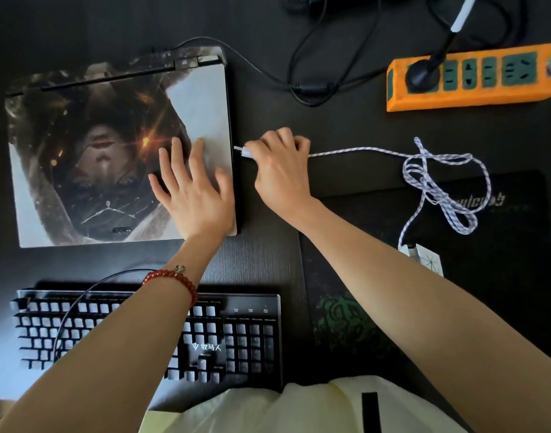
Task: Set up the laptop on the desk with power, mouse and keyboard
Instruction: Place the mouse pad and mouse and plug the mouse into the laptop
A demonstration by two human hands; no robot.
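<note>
Closed laptop (118, 151) lies flat on the counter (268, 260), steadied under the left hand (193, 189), which is spread flat and grasps nothing. USB plug (241, 151) is pinched in the right hand (280, 164), just beside the laptop's right edge, not yet seated. Braided cable (436, 173) judged light and limp; plug body rigid, best held by its shell. Laptop judged heavy, smooth-lidded. Keyboard (243, 335) lies nearer the person.

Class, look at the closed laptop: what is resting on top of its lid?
The left hand lies flat on the laptop lid's right part. The lid picture beneath the palm is hidden. Nothing else sits there.
</note>
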